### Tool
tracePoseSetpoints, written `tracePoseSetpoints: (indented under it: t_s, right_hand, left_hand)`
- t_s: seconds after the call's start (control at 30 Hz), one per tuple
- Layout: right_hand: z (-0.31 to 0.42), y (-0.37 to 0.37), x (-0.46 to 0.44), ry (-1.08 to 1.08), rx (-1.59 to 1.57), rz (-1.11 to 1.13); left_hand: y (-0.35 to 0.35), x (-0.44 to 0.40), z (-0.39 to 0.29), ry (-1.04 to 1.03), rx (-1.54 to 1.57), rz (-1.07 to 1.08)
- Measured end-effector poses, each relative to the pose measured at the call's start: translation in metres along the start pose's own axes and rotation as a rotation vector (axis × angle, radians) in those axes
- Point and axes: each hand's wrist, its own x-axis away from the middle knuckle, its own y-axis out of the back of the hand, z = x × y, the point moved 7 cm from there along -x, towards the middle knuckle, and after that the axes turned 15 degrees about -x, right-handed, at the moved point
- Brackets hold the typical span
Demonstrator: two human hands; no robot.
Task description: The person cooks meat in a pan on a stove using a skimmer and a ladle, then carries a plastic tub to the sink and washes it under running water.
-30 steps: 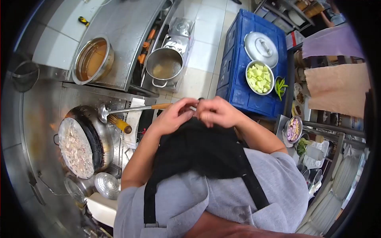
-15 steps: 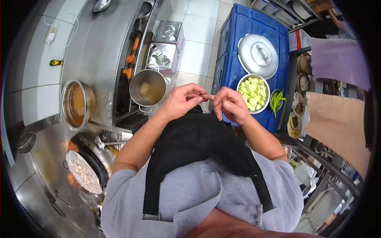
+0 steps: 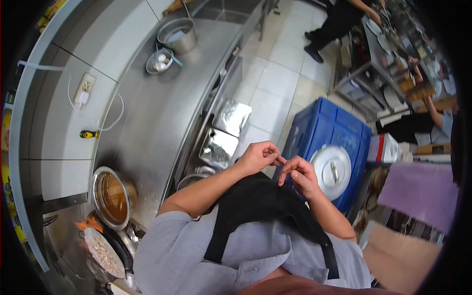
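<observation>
On the blue crate, lid handle lengthwise front to back, left hand pinched closed, right hand loosely curled.

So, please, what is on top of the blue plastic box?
A round metal lid with a handle lies on the box. Whatever is behind the right forearm cannot be seen.

This is a working restaurant-style kitchen, shown by the long steel worktop with metal bowls, the pan of food beside orange flames, the tiled floor and aproned people at crowded shelving.
</observation>
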Motion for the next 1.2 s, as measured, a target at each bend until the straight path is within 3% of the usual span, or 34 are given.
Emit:
tracePoseSetpoints:
  t_s: [0.1, 0.2, 0.27, 0.37, 0.4, 0.43, 0.5, 0.53, 0.57, 0.6, 0.63, 0.7, 0.77, 0.9, 0.93, 1.03, 1.17, 1.2]
  right_hand:
    - [0.05, 0.018, -0.061, 0.123, 0.072, -0.069]
    - [0.15, -0.028, -0.112, 0.137, -0.418, 0.017]
    - [0.213, -0.053, -0.137, 0.273, -0.514, 0.323]
    - [0.278, -0.054, -0.17, 0.377, -0.561, 0.487]
    - [0.291, -0.046, -0.183, 0.367, -0.563, 0.489]
    - [0.311, -0.037, -0.199, 0.463, -0.71, 0.71]
    - [0.35, -0.021, -0.206, 0.54, -0.882, 0.962]
    - [0.36, -0.009, -0.21, 0.429, -0.98, 0.707]
    - [0.369, 0.003, -0.222, 0.378, -1.008, 0.607]
    - [0.378, 0.016, -0.234, 0.328, -1.037, 0.506]
    - [0.386, 0.023, -0.244, 0.282, -1.018, 0.525]
    - [0.393, 0.028, -0.269, 0.283, -1.007, 0.54]
    - [0.4, 0.031, -0.294, 0.387, -1.018, 0.555]
    - [0.398, 0.053, -0.365, 0.213, -1.329, 0.353]
    - [0.405, 0.053, -0.383, 0.353, -1.272, 0.674]
    - [0.416, 0.047, -0.41, 0.437, -1.166, 0.915]
    - [0.419, 0.043, -0.479, 0.113, -1.094, 0.7]
    - [0.415, 0.041, -0.501, 0.162, -0.995, 0.867]
  left_hand:
    - [0.044, -0.069, -0.032, 0.004, -0.112, -0.066]
    - [0.086, -0.138, -0.04, 0.039, -0.146, -0.14]
    - [0.108, -0.181, -0.029, 0.038, -0.132, -0.139]
    - [0.139, -0.218, 0.023, 0.129, -0.23, -0.188]
    - [0.152, -0.228, 0.043, 0.155, -0.469, -0.218]
    - [0.171, -0.236, 0.054, 0.18, -0.718, -0.254]
    - [0.194, -0.222, 0.073, 0.317, -0.808, -0.347]
    - [0.204, -0.21, 0.082, 0.387, -0.83, -0.407]
    - [0.223, -0.191, 0.141, 0.365, -0.775, -0.489]
    - [0.209, -0.181, 0.091, 0.468, -0.794, -0.491]
    - [0.217, -0.162, 0.127, 0.566, -0.737, -0.515]
    - [0.21, -0.124, 0.15, 0.732, -0.228, -0.63]
    - [0.211, -0.104, 0.16, 0.759, -0.328, -0.649]
    - [0.202, -0.101, 0.165, 0.84, -0.176, -0.769]
    - [0.204, -0.107, 0.168, 0.832, -0.174, -0.804]
    - [0.219, -0.139, 0.182, 0.789, -0.086, -0.853]
    - [0.285, -0.223, 0.177, 0.423, 0.051, -0.925]
    - [0.309, -0.249, 0.144, 0.412, -0.094, -0.943]
